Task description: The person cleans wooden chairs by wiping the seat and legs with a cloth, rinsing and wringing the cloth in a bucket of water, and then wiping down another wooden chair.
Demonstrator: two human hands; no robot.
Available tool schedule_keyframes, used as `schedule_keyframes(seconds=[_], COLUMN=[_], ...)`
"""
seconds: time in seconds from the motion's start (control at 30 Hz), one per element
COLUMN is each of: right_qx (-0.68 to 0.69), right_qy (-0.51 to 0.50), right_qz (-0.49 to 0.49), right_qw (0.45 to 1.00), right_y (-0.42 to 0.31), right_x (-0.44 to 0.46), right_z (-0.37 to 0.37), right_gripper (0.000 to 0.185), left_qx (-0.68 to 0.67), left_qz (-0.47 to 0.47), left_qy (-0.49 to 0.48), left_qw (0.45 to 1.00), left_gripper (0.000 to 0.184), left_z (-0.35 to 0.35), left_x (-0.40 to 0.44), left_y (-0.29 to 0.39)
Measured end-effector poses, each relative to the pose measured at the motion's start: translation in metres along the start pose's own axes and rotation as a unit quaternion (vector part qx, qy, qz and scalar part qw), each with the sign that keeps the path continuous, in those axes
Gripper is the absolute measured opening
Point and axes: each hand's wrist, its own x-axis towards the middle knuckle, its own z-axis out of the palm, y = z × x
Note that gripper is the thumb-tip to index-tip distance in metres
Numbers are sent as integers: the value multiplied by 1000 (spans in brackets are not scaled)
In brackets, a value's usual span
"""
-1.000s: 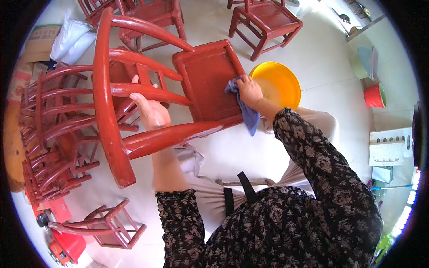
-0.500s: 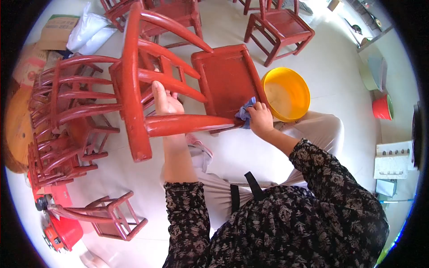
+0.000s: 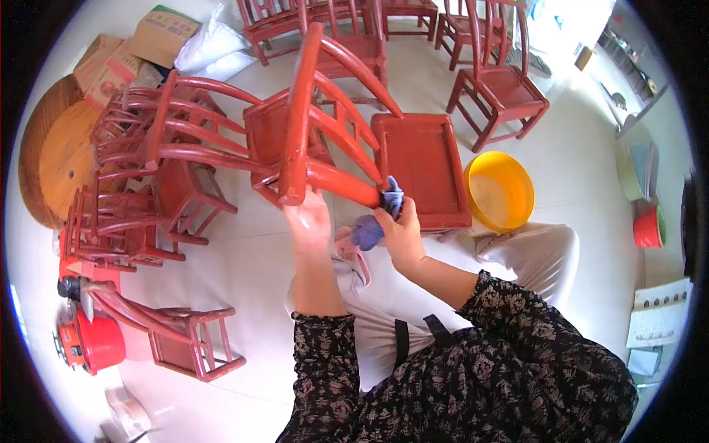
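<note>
A red wooden chair (image 3: 419,166) is in front of me, its backrest tilted towards me and to the left. My right hand (image 3: 403,235) grips a blue cloth (image 3: 369,231), which is wrapped around the chair's near back post, close to the seat. From below, my left hand (image 3: 309,225) holds the same post near its top end; its fingers are mostly hidden behind the wood. A yellow bucket (image 3: 500,192) stands just right of the seat, beside my knee.
More red chairs (image 3: 192,188) are crowded at the left, and others (image 3: 506,92) stand at the back. One chair (image 3: 181,343) is at the lower left near a red bucket (image 3: 102,341). Cardboard boxes (image 3: 164,37) and a white bag (image 3: 213,50) sit at the upper left.
My right hand has moved the cloth from the seat's near corner onto the back post. My left hand has shifted from the middle slats down to this post. The view has turned slightly.
</note>
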Motion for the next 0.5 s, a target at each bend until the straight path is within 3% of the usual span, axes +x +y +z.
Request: schedule_keyframes(seconds=[0.17,0.23,0.27,0.3,0.37,0.43,0.5], right_qx=[45,-72,-132,-135,-263,-274,-273], right_qy=[-108,-184,-202,-207,-279,-344,-217], right_qz=[-23,-115,-209,-215,-296,-144,-305], right_qw=[993,973,948,945,875,887,886], right_y=[-74,-86,-65,-70,-88,-125,-129], right_x=[-18,-20,-10,-6,0,10,31], right_z=[33,27,20,13,0,-8,3], right_gripper=[43,49,54,54,56,48,44], left_qx=[109,57,52,91,126,217,182], left_qz=[-61,-174,-167,-121,-70,-85,-105], left_qy=[46,25,24,15,9,19,51], left_qw=[991,983,984,988,989,972,976], left_gripper=[53,52,52,48,44,38,33], left_z=[-3,-9,-3,5,18,33,15], left_x=[-27,-43,-52,-61,-70,-74,-69], left_y=[-1,-8,-13,-19,-12,6,6])
